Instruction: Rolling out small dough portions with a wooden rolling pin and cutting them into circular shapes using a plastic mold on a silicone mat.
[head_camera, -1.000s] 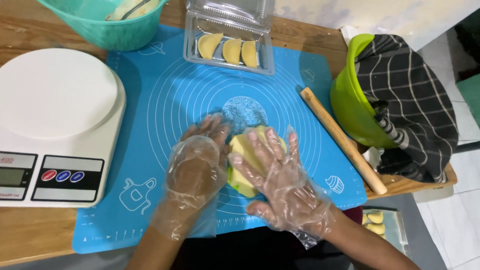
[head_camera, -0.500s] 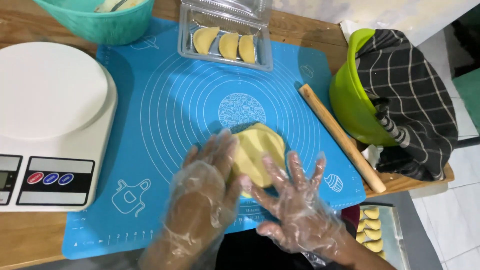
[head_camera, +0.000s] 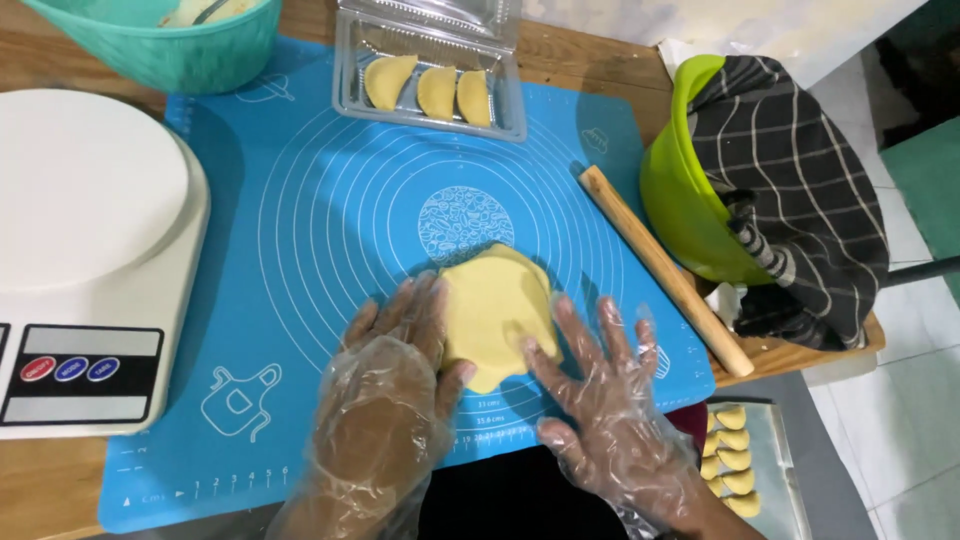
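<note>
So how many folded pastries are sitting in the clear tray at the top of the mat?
3, side by side in the clear plastic tray: left pastry, middle pastry, right pastry. None seems hidden there. More folded pastries lie on a separate tray at lower right, partly cut off.

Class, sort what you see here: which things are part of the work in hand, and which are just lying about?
In use: left hand, right hand, dough disc, blue mat.

Lying about: rolling pin, kitchen scale, tray of folded pastries, teal bowl, green bowl under checked cloth.

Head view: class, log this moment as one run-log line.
left hand: flat on dough disc | right hand: fingertips on disc edge | surface: blue mat
</note>
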